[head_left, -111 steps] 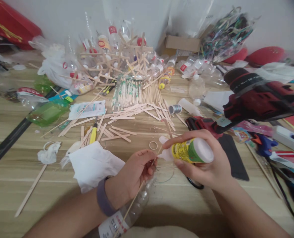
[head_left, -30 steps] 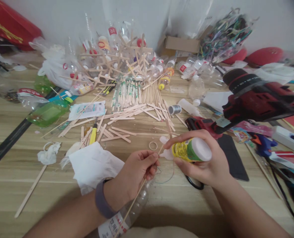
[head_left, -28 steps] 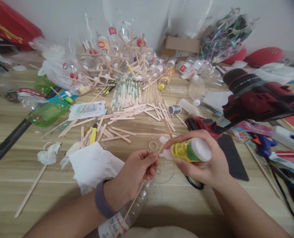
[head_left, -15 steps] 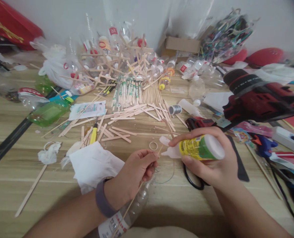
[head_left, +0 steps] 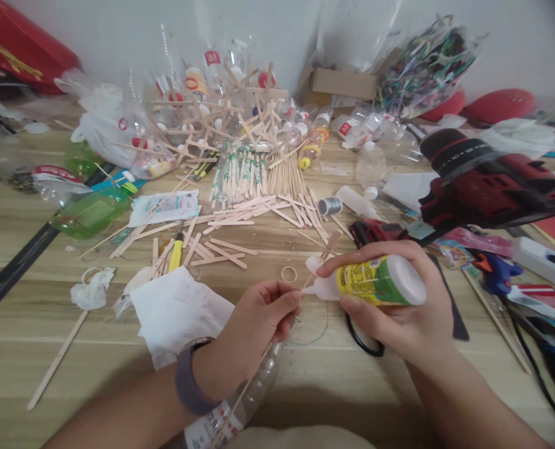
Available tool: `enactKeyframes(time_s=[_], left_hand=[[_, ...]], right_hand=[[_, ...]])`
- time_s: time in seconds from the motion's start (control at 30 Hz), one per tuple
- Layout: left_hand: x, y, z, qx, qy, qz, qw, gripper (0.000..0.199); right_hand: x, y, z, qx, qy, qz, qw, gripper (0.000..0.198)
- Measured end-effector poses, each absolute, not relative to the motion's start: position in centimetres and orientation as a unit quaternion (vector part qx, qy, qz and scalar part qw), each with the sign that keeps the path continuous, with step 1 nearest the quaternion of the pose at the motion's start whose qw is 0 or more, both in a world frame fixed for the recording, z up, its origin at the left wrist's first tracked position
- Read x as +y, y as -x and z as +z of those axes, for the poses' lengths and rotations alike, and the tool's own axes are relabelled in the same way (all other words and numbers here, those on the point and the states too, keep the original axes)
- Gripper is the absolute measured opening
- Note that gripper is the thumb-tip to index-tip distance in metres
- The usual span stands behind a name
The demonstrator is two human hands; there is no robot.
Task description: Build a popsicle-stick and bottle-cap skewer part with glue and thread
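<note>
My left hand (head_left: 263,324) pinches a thin wooden stick (head_left: 241,394) that slants from the lower edge up past my fingertips. In my right hand (head_left: 403,305) lies a glue bottle (head_left: 364,282) with a yellow and green label, tipped on its side. Its white nozzle points left, right at the stick by my left fingertips; whether they touch I cannot tell. Under my left forearm lies a clear plastic bottle (head_left: 259,380), partly hidden. A small ring (head_left: 289,274) rests on the table just beyond my left hand.
Loose craft sticks (head_left: 219,254), a yellow-handled tool (head_left: 176,249) and white tissue (head_left: 181,312) lie ahead and left. Plastic bottles crowd the back. A red and black power drill (head_left: 487,181) stands at the right, near a blue glue gun (head_left: 499,271). A green bottle (head_left: 93,211) lies far left.
The glue bottle's nozzle has moved slightly left, closer to my left fingertips and the stick. My left hand has barely shifted.
</note>
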State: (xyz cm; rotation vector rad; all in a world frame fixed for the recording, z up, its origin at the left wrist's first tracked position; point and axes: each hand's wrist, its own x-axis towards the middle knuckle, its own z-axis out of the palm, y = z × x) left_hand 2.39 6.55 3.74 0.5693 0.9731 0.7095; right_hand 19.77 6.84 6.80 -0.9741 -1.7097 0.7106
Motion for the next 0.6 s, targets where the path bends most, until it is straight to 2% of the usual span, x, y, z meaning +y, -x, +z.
enactKeyframes(time_s=[0.27, 0.6], left_hand=[[6.34, -2.31, 3.76, 0.462, -0.285, 0.328, 0.773, 0.017], [6.45, -2.32, 3.72, 0.466, -0.280, 0.329, 0.772, 0.017]], right_hand=[[6.96, -19.93, 6.83, -0.705, 0.415, 0.278, 0.504, 0.035], [6.85, -19.84, 6.80, -0.719, 0.403, 0.290, 0.486, 0.035]])
